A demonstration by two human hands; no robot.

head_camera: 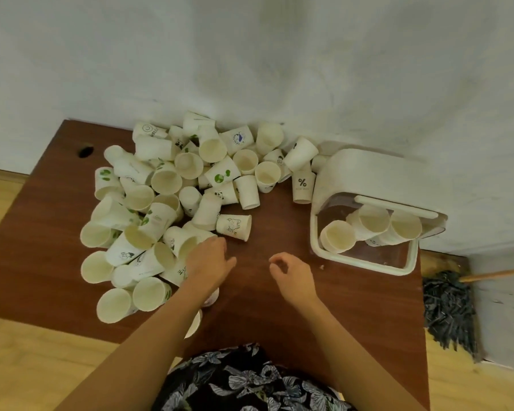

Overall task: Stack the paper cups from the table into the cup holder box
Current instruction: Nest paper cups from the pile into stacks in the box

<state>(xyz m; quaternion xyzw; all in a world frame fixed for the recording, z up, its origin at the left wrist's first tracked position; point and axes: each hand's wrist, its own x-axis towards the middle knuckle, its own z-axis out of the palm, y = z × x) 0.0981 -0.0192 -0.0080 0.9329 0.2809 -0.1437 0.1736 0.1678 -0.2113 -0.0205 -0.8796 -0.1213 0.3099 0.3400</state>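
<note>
A big heap of white paper cups (172, 200) covers the left and back of the brown table (279, 292), most lying on their sides. One cup with a bear drawing (234, 227) lies apart at the heap's right edge. The white cup holder box (365, 256) sits at the table's right edge, with three cups (371, 225) inside it. My left hand (209, 259) reaches into the near edge of the heap, fingers on the cups there; whether it grips one is hidden. My right hand (290, 272) hovers over bare table with loosely curled fingers, holding nothing.
A white wall runs behind the table. A dark cable hole (85, 151) is in the table's back left corner. A mop (448, 307) with a wooden handle lies on the floor to the right. The bare strip of table lies between heap and box.
</note>
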